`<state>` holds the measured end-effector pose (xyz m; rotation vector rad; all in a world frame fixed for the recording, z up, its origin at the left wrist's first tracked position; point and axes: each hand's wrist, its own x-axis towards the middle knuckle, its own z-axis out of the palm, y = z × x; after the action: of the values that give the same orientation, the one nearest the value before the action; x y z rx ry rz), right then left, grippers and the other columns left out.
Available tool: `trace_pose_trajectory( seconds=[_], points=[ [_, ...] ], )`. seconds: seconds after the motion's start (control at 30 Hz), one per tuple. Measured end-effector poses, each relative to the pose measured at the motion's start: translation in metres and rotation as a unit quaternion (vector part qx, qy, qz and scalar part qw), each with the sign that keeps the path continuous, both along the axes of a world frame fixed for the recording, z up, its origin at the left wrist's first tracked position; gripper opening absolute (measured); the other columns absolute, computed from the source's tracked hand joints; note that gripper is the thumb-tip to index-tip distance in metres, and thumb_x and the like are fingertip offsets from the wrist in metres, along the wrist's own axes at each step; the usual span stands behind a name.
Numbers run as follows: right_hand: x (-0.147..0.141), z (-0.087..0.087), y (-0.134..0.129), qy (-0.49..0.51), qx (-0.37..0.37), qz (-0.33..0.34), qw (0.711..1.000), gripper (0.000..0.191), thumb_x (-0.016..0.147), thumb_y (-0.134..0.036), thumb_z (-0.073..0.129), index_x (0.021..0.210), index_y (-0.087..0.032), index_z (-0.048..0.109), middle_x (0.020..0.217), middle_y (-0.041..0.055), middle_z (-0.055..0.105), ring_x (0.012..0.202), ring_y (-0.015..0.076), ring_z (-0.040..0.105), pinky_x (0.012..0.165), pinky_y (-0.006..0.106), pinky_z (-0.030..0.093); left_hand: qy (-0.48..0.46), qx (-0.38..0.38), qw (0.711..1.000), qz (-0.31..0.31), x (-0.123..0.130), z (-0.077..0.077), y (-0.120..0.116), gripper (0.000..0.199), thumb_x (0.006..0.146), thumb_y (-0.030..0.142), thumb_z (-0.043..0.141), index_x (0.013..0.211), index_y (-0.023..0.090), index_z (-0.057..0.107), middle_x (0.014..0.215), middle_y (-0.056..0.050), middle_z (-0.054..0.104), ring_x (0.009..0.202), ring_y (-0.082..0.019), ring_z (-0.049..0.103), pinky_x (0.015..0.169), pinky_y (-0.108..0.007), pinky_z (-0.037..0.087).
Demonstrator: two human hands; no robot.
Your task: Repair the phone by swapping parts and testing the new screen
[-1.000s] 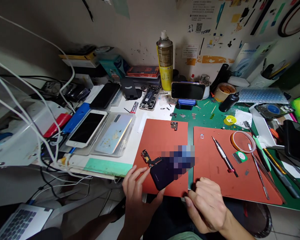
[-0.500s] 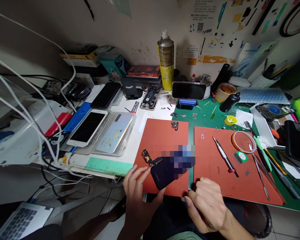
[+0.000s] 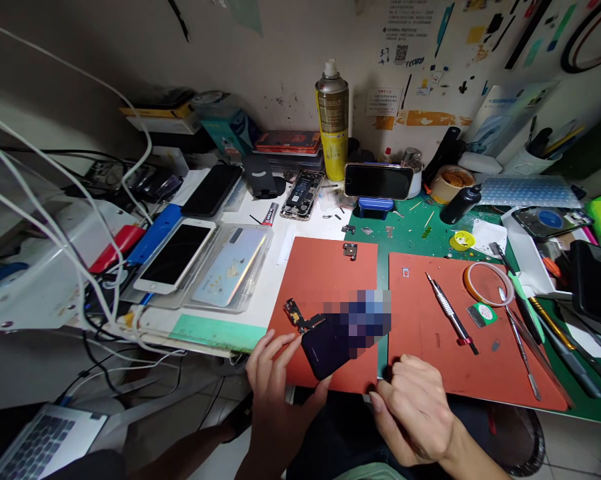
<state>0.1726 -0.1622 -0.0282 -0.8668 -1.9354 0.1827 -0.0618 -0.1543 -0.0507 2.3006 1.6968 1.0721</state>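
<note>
A dark smartphone (image 3: 325, 348) lies slantwise on the left orange-red mat (image 3: 325, 273), its right end blurred by pixel blocks. Around its near left end my left hand (image 3: 280, 387) is curved, fingertips at the left edge and thumb at the lower corner. A small circuit board with a flex cable (image 3: 294, 315) sticks out at the phone's upper left. My right hand (image 3: 417, 410) is curled into a fist by the near edge between the two mats, thumb extended; no object shows in it. A small metal part (image 3: 350, 251) rests at the mat's top.
On the right mat (image 3: 415, 307) lie a screwdriver (image 3: 451, 312), a tape roll (image 3: 489, 283) and a metal spudger (image 3: 523, 347). Behind stand a spray can (image 3: 332, 123) and a propped phone (image 3: 379, 181). More phones (image 3: 176, 257) lie left, near white cables (image 3: 55, 227).
</note>
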Motion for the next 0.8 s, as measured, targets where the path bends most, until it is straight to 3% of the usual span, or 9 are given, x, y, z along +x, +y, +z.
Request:
trace_pose_trajectory(
  seconds=[0.63, 0.8],
  points=[
    [0.001, 0.0003, -0.0012, -0.02, -0.002, -0.002, 1.0, 0.013, 0.091, -0.002, 0.059, 0.092, -0.012, 0.066, 0.061, 0.0004, 0.053, 0.054, 0.0147, 0.041, 0.058, 0.035, 0.027, 0.007, -0.004, 1.0, 0.008, 0.0001, 0.0004, -0.0012, 0.054, 0.092, 0.033, 0.077, 0.139, 0.021, 0.054, 0.13, -0.015, 0.061, 0.139, -0.039, 0.049, 0.115, -0.059, 0.041],
    [0.0012, -0.0012, -0.0022, -0.028, -0.006, -0.003, 1.0, 0.013, 0.09, -0.003, 0.059, 0.093, -0.013, 0.066, 0.061, 0.0003, 0.054, 0.055, 0.0154, 0.041, 0.057, 0.035, 0.028, 0.008, -0.001, 1.0, 0.005, 0.0008, 0.0003, -0.001, 0.054, 0.091, 0.031, 0.078, 0.139, 0.018, 0.054, 0.13, -0.016, 0.061, 0.139, -0.04, 0.048, 0.116, -0.059, 0.04]
  ],
)
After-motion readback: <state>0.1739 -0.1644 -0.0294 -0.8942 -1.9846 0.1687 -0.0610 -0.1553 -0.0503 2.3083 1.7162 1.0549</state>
